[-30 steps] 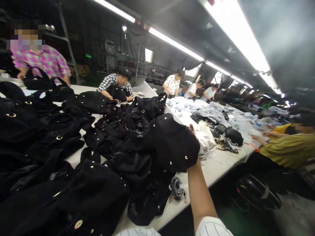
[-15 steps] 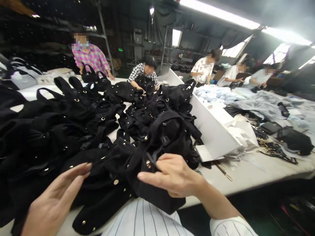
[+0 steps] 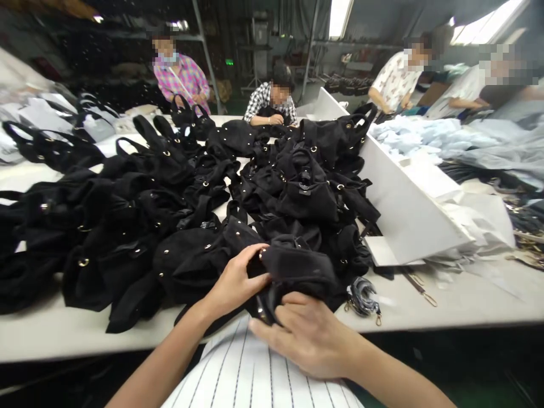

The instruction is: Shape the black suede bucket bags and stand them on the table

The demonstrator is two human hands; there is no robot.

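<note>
A black fabric bag (image 3: 300,265) with gold-coloured studs lies at the near edge of the table, against my striped shirt. My left hand (image 3: 238,280) pinches its left edge by a stud, thumb and fingers closed on the cloth. Lower and to the right, my right hand (image 3: 312,334) is curled over the bag's near part, its fingers slightly blurred and gripping the fabric. Beyond it, a pile of similar black bags (image 3: 136,198) covers much of the table. Another black bag (image 3: 308,195) with a small tab lies just behind the one in my hands.
A white divider (image 3: 408,209) runs along the right of the pile. By my right hand lie a coiled patterned strap (image 3: 363,297) with gold clips and a strap with a metal hook (image 3: 420,289). Several people work across the table. Pale blue wrapped items (image 3: 425,139) lie beyond the divider.
My left hand has moved right from beside the pile and taken hold of the bag's edge. The bag in my right hand has turned. The view has swung left.
</note>
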